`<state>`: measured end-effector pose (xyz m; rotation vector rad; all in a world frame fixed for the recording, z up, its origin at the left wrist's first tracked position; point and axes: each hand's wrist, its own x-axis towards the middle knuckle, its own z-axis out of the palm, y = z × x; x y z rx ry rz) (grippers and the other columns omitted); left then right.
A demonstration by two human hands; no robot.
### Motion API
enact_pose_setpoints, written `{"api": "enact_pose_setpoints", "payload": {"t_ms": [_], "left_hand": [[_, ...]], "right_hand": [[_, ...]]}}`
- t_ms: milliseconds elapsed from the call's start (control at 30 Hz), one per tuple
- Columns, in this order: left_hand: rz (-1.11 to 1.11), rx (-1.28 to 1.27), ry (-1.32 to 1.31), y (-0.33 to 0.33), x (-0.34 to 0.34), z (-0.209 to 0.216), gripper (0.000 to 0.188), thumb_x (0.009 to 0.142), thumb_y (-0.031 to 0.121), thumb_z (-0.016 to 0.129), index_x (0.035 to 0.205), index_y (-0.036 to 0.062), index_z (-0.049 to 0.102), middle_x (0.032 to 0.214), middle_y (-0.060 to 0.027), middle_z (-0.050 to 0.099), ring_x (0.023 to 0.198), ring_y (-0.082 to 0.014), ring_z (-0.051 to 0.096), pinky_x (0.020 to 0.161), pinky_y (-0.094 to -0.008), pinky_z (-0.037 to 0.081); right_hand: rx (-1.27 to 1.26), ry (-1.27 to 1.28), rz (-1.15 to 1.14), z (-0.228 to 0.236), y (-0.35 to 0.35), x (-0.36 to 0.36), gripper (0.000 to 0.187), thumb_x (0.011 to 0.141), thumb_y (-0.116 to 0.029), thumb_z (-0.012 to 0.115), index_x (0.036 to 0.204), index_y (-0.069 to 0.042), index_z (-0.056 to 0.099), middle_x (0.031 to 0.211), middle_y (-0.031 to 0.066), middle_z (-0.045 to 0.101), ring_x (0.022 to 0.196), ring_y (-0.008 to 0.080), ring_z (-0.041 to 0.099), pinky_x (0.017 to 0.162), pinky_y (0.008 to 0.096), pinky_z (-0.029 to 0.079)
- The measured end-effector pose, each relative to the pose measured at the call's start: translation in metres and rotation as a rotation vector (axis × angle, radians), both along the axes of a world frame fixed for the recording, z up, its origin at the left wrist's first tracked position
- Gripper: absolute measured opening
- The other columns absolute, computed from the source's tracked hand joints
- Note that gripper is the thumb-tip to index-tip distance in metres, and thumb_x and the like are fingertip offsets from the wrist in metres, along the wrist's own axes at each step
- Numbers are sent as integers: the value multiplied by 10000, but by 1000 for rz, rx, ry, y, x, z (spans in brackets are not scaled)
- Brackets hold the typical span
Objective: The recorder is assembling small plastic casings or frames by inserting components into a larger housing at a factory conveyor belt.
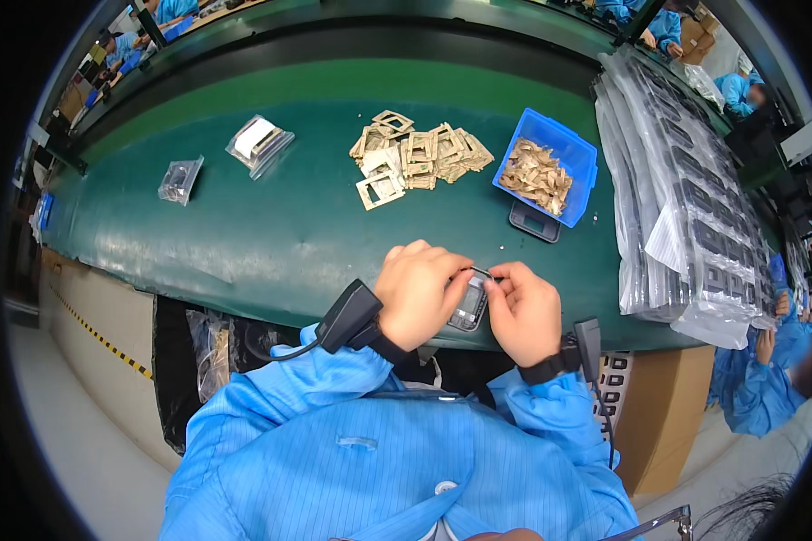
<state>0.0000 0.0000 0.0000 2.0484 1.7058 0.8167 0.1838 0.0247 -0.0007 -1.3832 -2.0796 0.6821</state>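
Close to the table's front edge, both hands hold a small dark rectangular device with a greyish window-like face. My left hand grips its left and top side, thumb and index finger pinched at the upper edge. From the right, my right hand pinches the upper right corner between thumb and fingers. My fingers cover part of the device's top. A dark band with a black box on a cable is strapped round each wrist.
Tan rectangular frames lie piled on the green table. A blue bin of tan strips rests by a dark device. Plastic-wrapped trays stack at right. Two clear bags lie left. Co-workers sit around.
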Motion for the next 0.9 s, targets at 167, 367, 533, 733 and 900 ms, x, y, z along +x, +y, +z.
{"api": "enact_pose_setpoints", "payload": {"t_ms": [167,367,533,733,900], "left_hand": [[30,238,65,-12,15,-1,215,810,130,666,1016,87,711,852,-46,655,871,-276,599,780,-413,437],[17,180,-2,1,6,-11,198,808,123,655,994,104,719,847,-60,657,851,-298,612,750,-414,458],[57,185,125,-2,10,-11,195,769,160,657,951,110,703,843,-80,665,823,-286,636,705,-418,483],[53,270,141,0,27,-35,139,774,193,617,887,112,615,838,-49,603,816,-257,603,679,-418,468],[-9,339,11,-3,21,-31,220,758,133,652,961,65,600,869,-84,592,805,-283,608,675,-398,485]], "right_hand": [[83,-93,-82,14,-22,-17,292,699,-128,662,953,-30,559,782,146,634,656,376,630,576,472,499],[20,-165,-152,20,-17,-26,292,688,-172,668,924,-56,545,760,127,625,701,377,638,585,476,497],[118,-261,-187,17,-27,-39,294,730,-225,685,939,-58,562,757,152,626,715,394,632,614,488,485],[165,-164,-119,6,-28,-26,232,722,-92,580,950,-50,567,819,204,631,762,442,613,654,527,467],[259,-157,-97,-5,-14,-20,238,718,-39,564,956,-31,555,764,194,596,708,424,592,644,496,464]]}}
